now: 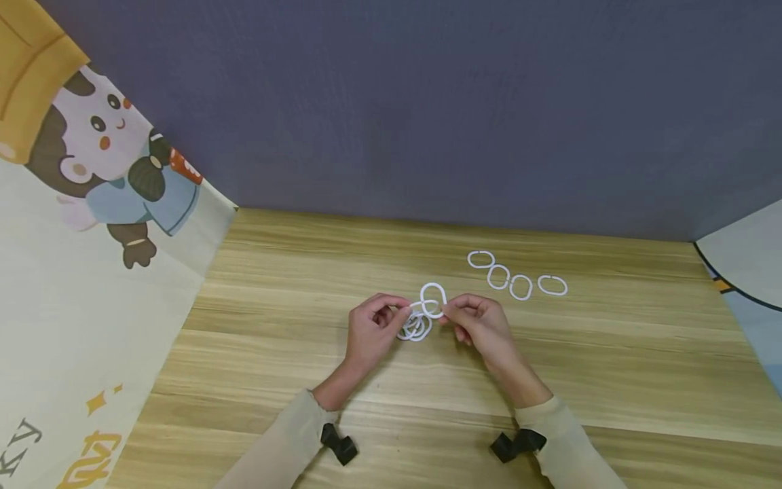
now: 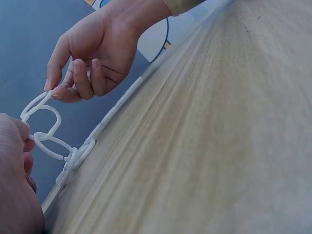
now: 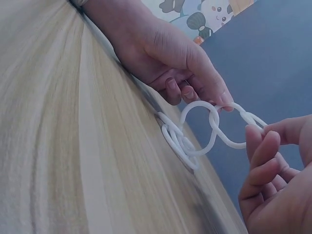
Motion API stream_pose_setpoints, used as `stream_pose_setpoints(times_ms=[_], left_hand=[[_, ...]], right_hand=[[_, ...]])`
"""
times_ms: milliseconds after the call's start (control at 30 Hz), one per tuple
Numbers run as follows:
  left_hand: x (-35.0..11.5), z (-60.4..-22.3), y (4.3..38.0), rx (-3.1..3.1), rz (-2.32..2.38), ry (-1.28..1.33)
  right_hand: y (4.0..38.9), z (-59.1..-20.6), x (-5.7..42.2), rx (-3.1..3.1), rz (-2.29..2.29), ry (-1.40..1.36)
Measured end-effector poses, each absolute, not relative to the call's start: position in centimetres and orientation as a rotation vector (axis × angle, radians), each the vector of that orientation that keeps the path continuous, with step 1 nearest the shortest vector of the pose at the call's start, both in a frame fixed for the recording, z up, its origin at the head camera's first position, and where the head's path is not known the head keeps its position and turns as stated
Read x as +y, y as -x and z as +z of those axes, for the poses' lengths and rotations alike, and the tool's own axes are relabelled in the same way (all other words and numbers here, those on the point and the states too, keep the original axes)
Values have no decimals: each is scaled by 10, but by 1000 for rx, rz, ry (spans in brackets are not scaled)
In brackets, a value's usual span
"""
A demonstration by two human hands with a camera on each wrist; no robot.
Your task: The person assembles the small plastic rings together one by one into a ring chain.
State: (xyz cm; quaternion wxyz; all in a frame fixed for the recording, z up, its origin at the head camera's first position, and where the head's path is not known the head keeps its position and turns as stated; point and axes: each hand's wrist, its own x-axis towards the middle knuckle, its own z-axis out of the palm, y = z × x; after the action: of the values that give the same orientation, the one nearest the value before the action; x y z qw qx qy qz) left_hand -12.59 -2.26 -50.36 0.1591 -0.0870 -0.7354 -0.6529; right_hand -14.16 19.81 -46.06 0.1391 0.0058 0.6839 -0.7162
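My right hand (image 1: 482, 327) pinches a white oval link (image 1: 433, 284) at its side between thumb and fingertip, holding it raised. This link passes through another white link, which my left hand (image 1: 374, 329) pinches with thumb and index finger. Below my left fingertips, more joined white links (image 3: 178, 146) bunch together down at the tabletop. In the left wrist view, the links form a short chain between the two hands, and the right hand's other fingers curl inward. My right fingertips partly cover the raised link in the right wrist view.
Several loose white links lie on the wooden table (image 1: 275, 272), back right of my hands; one link (image 1: 552, 294) lies apart at the right. A dark blue panel (image 1: 391, 122) rises behind the table. A cartoon-printed panel (image 1: 165, 285) borders the left side.
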Motion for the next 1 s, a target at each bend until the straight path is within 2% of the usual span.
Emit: stream_pose_setpoints(times_ms=[767, 1000], left_hand=[[-18, -505, 126, -2110, -1883, 247], [-17, -506, 126, -2107, -1933, 264]], right_hand=[[143, -471, 201, 1980, -2218, -57], [142, -474, 197, 1934, -2331, -141]])
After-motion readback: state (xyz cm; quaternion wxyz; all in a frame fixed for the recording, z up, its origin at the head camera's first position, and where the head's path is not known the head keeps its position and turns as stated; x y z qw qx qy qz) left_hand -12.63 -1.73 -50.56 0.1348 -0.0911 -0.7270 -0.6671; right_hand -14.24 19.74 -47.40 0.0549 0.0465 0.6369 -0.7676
